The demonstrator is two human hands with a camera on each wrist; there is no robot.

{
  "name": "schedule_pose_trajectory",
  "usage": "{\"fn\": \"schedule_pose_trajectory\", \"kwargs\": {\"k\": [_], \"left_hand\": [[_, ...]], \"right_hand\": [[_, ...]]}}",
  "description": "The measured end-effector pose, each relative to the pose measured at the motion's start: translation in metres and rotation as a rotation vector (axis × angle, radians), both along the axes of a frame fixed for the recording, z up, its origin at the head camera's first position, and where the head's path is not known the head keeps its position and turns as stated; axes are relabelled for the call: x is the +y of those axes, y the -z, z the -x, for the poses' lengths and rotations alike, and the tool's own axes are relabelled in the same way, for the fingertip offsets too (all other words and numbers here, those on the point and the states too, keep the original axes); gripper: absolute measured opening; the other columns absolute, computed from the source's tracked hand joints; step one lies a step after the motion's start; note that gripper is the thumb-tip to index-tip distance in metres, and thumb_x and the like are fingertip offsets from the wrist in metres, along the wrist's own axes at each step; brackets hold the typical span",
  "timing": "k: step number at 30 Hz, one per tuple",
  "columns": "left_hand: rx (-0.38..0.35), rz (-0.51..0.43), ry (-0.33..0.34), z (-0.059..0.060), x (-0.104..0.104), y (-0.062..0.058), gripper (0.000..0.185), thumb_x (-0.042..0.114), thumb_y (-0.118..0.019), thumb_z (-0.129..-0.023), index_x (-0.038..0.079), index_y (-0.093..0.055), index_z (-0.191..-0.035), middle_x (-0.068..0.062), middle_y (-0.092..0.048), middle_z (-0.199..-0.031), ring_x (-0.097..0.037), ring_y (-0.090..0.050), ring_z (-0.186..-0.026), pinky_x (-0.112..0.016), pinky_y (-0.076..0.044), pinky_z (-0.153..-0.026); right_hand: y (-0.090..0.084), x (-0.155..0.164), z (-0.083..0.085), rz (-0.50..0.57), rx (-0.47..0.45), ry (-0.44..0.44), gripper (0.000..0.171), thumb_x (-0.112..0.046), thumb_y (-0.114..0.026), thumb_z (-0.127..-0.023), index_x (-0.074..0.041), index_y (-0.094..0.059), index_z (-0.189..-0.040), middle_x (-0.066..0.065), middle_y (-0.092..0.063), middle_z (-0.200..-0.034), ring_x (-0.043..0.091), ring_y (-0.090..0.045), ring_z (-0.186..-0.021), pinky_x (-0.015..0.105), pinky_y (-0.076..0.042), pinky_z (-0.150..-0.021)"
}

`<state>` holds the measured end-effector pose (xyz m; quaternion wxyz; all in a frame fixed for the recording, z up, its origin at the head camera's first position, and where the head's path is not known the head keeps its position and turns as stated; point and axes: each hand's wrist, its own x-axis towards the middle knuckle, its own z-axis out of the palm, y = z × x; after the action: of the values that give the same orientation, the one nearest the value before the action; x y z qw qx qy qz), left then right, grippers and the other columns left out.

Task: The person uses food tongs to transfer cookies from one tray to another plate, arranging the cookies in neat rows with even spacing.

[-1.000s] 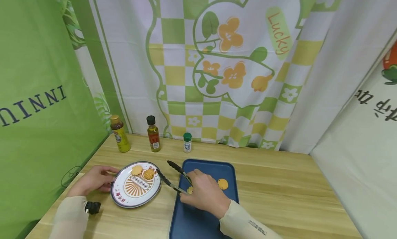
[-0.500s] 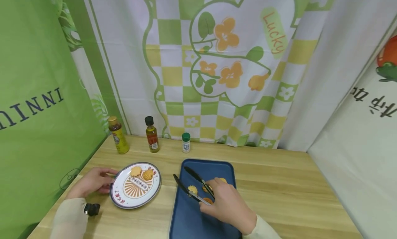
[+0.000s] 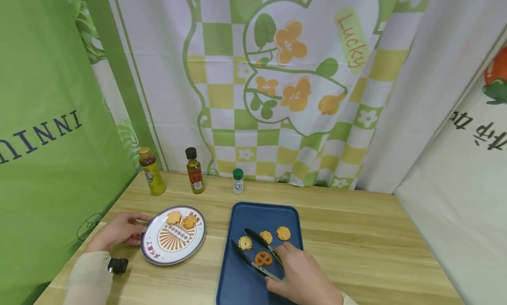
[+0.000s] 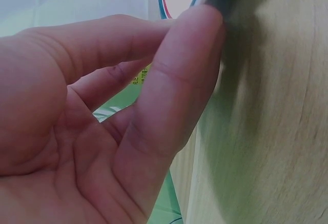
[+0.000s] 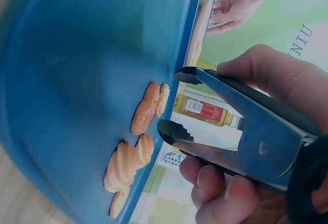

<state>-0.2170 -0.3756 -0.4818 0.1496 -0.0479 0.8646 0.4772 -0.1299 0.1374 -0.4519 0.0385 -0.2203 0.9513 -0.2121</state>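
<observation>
My left hand pinches the left rim of a white patterned plate between thumb and fingers; the left wrist view shows the fingertips at its edge. Two cookies lie toward the plate's back. A pair of black-tipped metal tongs is gripped in my right hand, its arms spread apart low over the blue tray. Between those arms, in the head view, lies a brown pretzel. Behind it are a round scalloped cookie, a swirled cookie and a flat round cookie.
Along the back of the wooden table stand a yellow bottle, an oil bottle and a small green-capped shaker. A patterned curtain hangs behind them. Bare wood shows right of the tray.
My right hand has carried the opened tongs from beside the plate rightward and toward me, over the tray's pretzel. The left hand stays at the plate.
</observation>
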Motion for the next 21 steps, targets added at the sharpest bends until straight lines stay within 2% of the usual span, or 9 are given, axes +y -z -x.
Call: {"fn": "schedule_pose_trajectory", "kwargs": {"k": [4,8,11,16,21], "left_hand": [[0.002,-0.001,-0.002,-0.0003,0.0005,-0.0013,0.049,-0.002,-0.064,-0.107,-0.018,-0.052,-0.152,-0.023,-0.072,-0.112,-0.019,-0.074,-0.080,-0.032,-0.071,-0.071],[0.005,-0.001,-0.001,-0.0003,0.0003,-0.0012,0.049,-0.003,-0.064,-0.107,-0.018,-0.052,-0.152,-0.023,-0.072,-0.111,-0.019,-0.074,-0.080,-0.032,-0.071,-0.070],[0.007,0.004,-0.009,-0.0007,0.0004,-0.0006,0.049,-0.003,-0.065,-0.106,-0.018,-0.053,-0.151,-0.024,-0.073,-0.111,-0.019,-0.074,-0.080,-0.032,-0.071,-0.070],[0.011,0.004,-0.011,-0.0012,0.0010,-0.0005,0.049,-0.003,-0.066,-0.106,-0.018,-0.053,-0.151,-0.025,-0.073,-0.111,-0.019,-0.074,-0.079,-0.032,-0.072,-0.070],[0.004,0.000,-0.012,-0.0019,0.0017,-0.0016,0.049,-0.003,-0.065,-0.106,-0.018,-0.053,-0.151,-0.023,-0.072,-0.111,-0.019,-0.073,-0.079,-0.031,-0.071,-0.070]], "right_hand": [[0.0008,0.0038,-0.0015,-0.015,-0.034,0.018,0.055,-0.043,-0.091,-0.085,-0.006,-0.075,-0.122,0.008,-0.076,-0.109,0.010,-0.058,-0.068,0.030,-0.049,-0.057],[0.0020,0.0064,-0.0017,-0.031,-0.064,0.035,0.060,-0.043,-0.091,-0.083,-0.004,-0.076,-0.126,0.013,-0.077,-0.116,0.022,-0.070,-0.081,0.042,-0.060,-0.064],[0.0024,0.0069,-0.0021,-0.036,-0.070,0.041,0.062,-0.043,-0.091,-0.083,-0.003,-0.076,-0.128,0.015,-0.077,-0.119,0.028,-0.073,-0.085,0.047,-0.063,-0.067],[0.0017,0.0067,-0.0030,-0.044,-0.052,0.044,0.063,-0.043,-0.091,-0.082,-0.003,-0.076,-0.127,0.015,-0.077,-0.118,0.029,-0.073,-0.085,0.048,-0.063,-0.067],[0.0012,0.0066,-0.0035,-0.045,-0.031,0.043,0.060,-0.041,-0.091,-0.082,-0.003,-0.077,-0.125,0.014,-0.078,-0.116,0.026,-0.072,-0.081,0.044,-0.061,-0.064]]}}
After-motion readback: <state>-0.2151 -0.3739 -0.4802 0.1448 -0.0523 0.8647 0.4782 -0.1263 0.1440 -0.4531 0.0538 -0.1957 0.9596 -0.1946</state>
